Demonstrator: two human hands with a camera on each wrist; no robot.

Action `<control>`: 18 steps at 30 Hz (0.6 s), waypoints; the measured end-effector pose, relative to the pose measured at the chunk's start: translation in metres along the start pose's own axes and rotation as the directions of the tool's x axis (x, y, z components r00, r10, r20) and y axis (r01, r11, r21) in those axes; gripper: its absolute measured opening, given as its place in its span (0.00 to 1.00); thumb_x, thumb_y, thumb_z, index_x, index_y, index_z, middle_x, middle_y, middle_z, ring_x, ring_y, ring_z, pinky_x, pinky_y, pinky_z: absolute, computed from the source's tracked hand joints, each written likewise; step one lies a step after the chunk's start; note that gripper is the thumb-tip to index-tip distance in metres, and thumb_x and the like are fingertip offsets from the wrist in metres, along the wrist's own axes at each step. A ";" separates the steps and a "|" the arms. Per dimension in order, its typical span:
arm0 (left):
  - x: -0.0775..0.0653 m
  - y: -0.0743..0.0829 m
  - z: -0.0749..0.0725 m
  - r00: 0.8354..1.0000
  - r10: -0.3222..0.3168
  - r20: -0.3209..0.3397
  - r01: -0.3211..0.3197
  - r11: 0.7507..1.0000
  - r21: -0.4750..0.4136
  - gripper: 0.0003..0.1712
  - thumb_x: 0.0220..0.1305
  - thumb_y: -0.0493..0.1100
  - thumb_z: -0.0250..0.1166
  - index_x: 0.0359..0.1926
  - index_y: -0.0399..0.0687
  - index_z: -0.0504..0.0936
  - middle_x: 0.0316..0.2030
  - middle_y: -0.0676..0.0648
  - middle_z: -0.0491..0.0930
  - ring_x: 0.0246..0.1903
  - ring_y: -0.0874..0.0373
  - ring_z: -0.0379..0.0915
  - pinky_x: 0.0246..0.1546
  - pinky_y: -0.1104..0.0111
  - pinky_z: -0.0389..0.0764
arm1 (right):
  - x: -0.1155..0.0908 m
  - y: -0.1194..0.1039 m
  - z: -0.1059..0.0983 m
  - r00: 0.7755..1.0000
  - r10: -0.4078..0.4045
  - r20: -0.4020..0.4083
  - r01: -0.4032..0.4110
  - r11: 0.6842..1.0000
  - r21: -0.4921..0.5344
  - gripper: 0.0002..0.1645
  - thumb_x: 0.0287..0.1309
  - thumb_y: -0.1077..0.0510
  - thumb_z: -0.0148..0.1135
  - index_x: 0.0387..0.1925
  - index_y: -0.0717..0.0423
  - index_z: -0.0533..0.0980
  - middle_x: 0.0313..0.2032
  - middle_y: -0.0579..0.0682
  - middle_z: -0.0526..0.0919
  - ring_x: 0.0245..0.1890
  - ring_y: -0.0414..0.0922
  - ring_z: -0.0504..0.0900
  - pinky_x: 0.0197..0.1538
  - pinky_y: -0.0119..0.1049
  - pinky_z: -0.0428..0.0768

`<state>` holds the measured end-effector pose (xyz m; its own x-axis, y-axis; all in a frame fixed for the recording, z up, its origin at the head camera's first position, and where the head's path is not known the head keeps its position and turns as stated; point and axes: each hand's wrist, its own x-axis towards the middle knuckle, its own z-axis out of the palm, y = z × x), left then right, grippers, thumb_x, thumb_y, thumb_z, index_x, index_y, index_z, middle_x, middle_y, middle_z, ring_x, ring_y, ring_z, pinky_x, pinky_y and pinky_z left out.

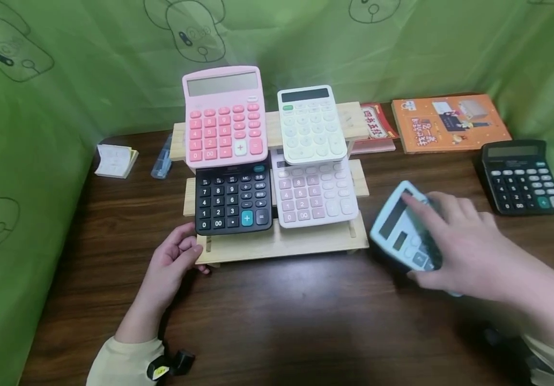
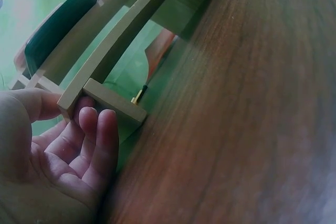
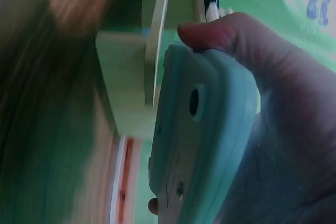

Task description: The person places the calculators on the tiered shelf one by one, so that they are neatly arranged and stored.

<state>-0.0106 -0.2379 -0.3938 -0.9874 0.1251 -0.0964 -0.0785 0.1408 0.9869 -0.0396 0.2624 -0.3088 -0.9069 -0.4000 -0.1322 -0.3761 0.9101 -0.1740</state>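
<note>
My right hand grips a light blue calculator, tilted, just right of a tiered wooden stand. In the right wrist view the underside of this blue calculator faces the camera, with the thumb over its edge. My left hand pinches the stand's front left corner between thumb and fingers; the left wrist view shows that wooden corner close up. On the upper tier lean a pink calculator and a white calculator. Below them sit a black calculator and a white-and-lilac calculator.
Another black calculator lies at the right, near an orange book and a red book. Left of the stand are a small notepad and a blue clear item. Green curtain borders the table.
</note>
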 end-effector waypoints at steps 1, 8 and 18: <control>0.000 0.000 0.000 1.000 0.001 0.001 -0.001 1.000 -0.006 0.25 0.73 0.38 0.54 0.67 0.41 0.62 0.34 0.37 0.78 0.25 0.47 0.78 0.30 0.59 0.84 | 0.003 -0.008 -0.001 0.999 -0.030 0.029 0.031 1.000 -0.007 0.81 0.24 0.26 0.76 0.77 0.38 0.42 0.66 0.66 0.56 0.57 0.63 0.59 0.47 0.65 0.66; -0.003 -0.001 -0.002 1.000 0.013 -0.002 -0.013 1.000 -0.003 0.24 0.73 0.38 0.54 0.67 0.43 0.62 0.34 0.36 0.77 0.24 0.48 0.78 0.29 0.59 0.85 | 0.011 -0.046 0.002 0.966 -0.247 0.079 0.246 0.969 0.028 0.76 0.26 0.29 0.75 0.76 0.32 0.42 0.70 0.57 0.54 0.63 0.54 0.58 0.56 0.59 0.65; -0.002 -0.003 0.000 1.000 0.016 0.000 -0.016 0.999 -0.032 0.24 0.72 0.37 0.54 0.66 0.39 0.63 0.35 0.36 0.77 0.24 0.47 0.77 0.28 0.59 0.84 | 0.022 -0.067 0.030 0.923 -0.383 -0.032 0.383 0.924 -0.003 0.68 0.37 0.24 0.67 0.76 0.37 0.46 0.71 0.58 0.52 0.67 0.55 0.53 0.60 0.56 0.59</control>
<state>-0.0088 -0.2384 -0.3963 -0.9885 0.1278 -0.0805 -0.0669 0.1076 0.9919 -0.0284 0.1895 -0.3293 -0.6992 -0.7145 -0.0245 -0.6955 0.6877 -0.2080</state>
